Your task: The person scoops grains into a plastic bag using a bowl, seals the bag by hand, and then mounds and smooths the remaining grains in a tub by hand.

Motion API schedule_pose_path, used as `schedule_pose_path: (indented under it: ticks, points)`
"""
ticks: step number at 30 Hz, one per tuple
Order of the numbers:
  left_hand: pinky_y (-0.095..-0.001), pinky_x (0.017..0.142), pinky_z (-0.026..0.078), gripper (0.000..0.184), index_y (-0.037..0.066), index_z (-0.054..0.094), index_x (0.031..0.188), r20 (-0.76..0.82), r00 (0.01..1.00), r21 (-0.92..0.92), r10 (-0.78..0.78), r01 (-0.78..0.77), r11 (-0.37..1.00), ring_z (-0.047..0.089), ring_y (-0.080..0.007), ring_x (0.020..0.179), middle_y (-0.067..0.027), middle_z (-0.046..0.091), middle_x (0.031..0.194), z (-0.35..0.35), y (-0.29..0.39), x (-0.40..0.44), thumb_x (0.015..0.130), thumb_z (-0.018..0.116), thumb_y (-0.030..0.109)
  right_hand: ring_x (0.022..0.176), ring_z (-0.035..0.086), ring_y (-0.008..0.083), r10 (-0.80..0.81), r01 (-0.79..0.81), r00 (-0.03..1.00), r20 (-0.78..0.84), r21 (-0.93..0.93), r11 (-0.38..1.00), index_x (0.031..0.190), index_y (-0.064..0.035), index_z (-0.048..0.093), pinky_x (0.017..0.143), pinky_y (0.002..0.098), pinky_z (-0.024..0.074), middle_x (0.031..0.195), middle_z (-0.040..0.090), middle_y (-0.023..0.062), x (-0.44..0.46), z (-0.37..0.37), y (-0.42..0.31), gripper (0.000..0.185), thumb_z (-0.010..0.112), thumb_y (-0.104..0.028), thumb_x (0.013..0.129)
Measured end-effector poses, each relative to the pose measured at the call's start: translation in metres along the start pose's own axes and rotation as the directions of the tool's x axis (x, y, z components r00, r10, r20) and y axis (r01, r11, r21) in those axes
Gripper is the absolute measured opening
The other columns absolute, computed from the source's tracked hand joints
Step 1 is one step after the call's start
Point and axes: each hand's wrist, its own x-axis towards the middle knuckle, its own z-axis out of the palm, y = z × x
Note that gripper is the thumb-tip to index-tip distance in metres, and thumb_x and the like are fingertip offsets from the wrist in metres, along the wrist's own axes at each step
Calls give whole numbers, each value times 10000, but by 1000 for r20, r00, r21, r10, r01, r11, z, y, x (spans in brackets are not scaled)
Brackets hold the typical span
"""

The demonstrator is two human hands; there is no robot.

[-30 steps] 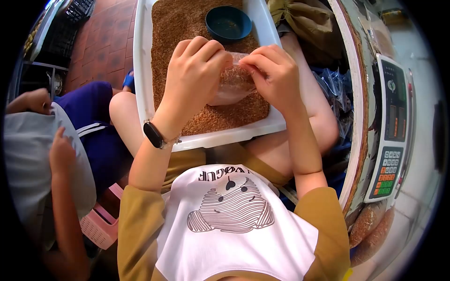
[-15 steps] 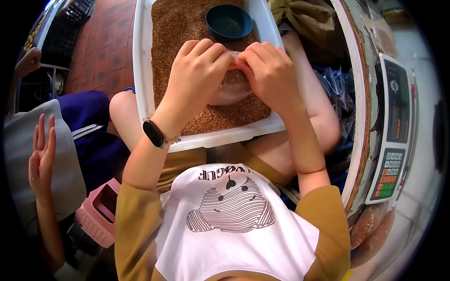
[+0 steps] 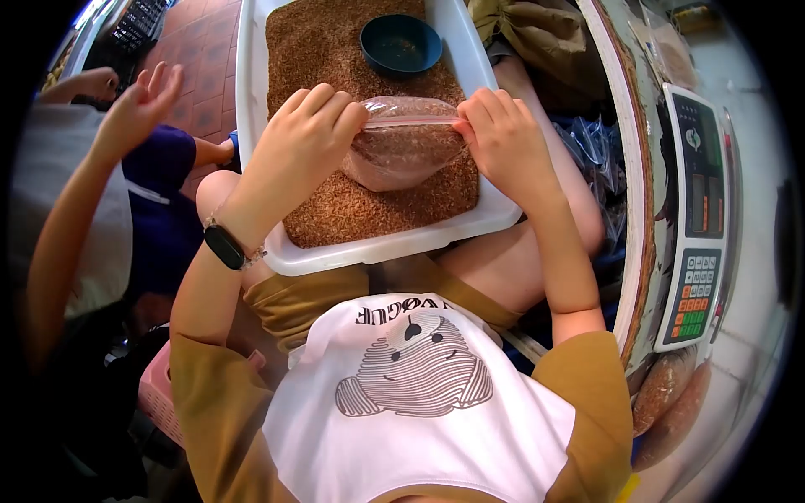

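A clear zip-lock bag [image 3: 404, 155] bulges with brown, grain-like stuff. Its pinkish zip strip runs straight across between my hands. My left hand [image 3: 314, 134], with a dark watch on the wrist, pinches the strip's left end. At the right end, my right hand [image 3: 506, 138] grips the strip between thumb and fingers. Beneath the bag is a white plastic tub [image 3: 253, 109] holding a layer of loose brown grains [image 3: 314, 59]. A dark teal bowl [image 3: 401, 46] rests on the grains beyond the bag.
To the right, a digital scale [image 3: 694, 218] stands on a white-tiled counter beside filled bags [image 3: 662, 394]. A pink basket [image 3: 159, 390] sits low on the left. Another person's raised hand [image 3: 138, 109] is at the left, near the tub.
My hands have moved apart along the bag's top, and the zip strip now shows stretched between them. The other person's arm has risen towards the tub.
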Motion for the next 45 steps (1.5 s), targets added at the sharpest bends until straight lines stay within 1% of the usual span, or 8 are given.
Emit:
schedule_pose_path:
  ticks: [5, 10, 19, 28, 31, 35, 38, 45]
  points:
    - [-315, 847, 450, 181, 68, 543, 940, -22, 1000, 33, -2, 2, 999, 549, -208, 922, -36, 556, 913, 1, 2, 3, 785, 620, 123, 886, 585, 219, -67, 79, 990, -124, 101, 992, 939, -89, 608, 765, 350, 459, 923, 585, 32, 2, -2, -6, 120, 635, -182, 867]
    - [-351, 841, 461, 166, 54, 571, 910, -69, 997, -92, -42, 36, 995, 561, -229, 915, -47, 588, 939, 9, 19, 18, 801, 685, 104, 852, 579, 199, -70, 117, 958, -277, 157, 981, 870, -72, 625, 766, 333, 461, 858, 571, 25, 25, 26, -41, 113, 622, -130, 773]
    - [-345, 799, 477, 220, 64, 577, 798, -139, 989, -3, 58, -59, 998, 571, -212, 858, -31, 584, 835, 15, -6, 15, 793, 731, 220, 829, 560, 182, -92, 91, 986, -140, -10, 996, 832, -99, 578, 749, 316, 447, 815, 538, 24, 18, 12, -20, 64, 621, -147, 828]
    - [-311, 790, 478, 180, 88, 599, 807, -149, 985, -3, 85, -87, 996, 563, -176, 835, -5, 569, 832, 3, -19, 6, 777, 722, 217, 854, 571, 217, 57, -58, 998, 15, 60, 997, 876, -82, 564, 770, 345, 446, 851, 553, 41, 0, -5, -1, 67, 618, -115, 853]
    - [-318, 765, 479, 147, 106, 614, 796, -256, 960, 49, 109, -100, 994, 569, -171, 826, -2, 567, 833, -2, -16, 0, 730, 723, 180, 815, 562, 264, -3, 15, 995, -103, 112, 994, 877, -61, 556, 762, 373, 426, 856, 574, 67, -1, -10, 7, 110, 659, -69, 839]
    - [-321, 734, 471, 110, 116, 628, 780, -348, 937, 9, 30, -29, 1000, 576, -173, 814, 12, 570, 798, 4, -10, -3, 719, 715, 145, 799, 559, 260, 19, 12, 967, -256, 119, 993, 851, -67, 569, 775, 355, 413, 815, 584, 62, -3, -5, 3, 118, 682, -56, 822]
    - [-323, 721, 463, 105, 103, 630, 778, -378, 923, -88, -74, 44, 995, 584, -190, 799, 8, 583, 775, 13, -12, 1, 770, 720, 156, 817, 574, 225, 221, -159, 942, -252, 244, 957, 816, -91, 580, 795, 353, 407, 788, 584, 31, -5, 13, 4, 100, 668, -121, 854]
    - [-369, 683, 470, 154, 64, 639, 812, -384, 834, -411, -396, 230, 882, 600, -287, 727, -73, 594, 754, 42, -20, 14, 879, 700, 189, 770, 587, 240, 455, -242, 863, -219, 612, 753, 876, -15, 583, 737, 340, 462, 808, 590, 97, 9, 39, 13, 139, 646, -132, 916]
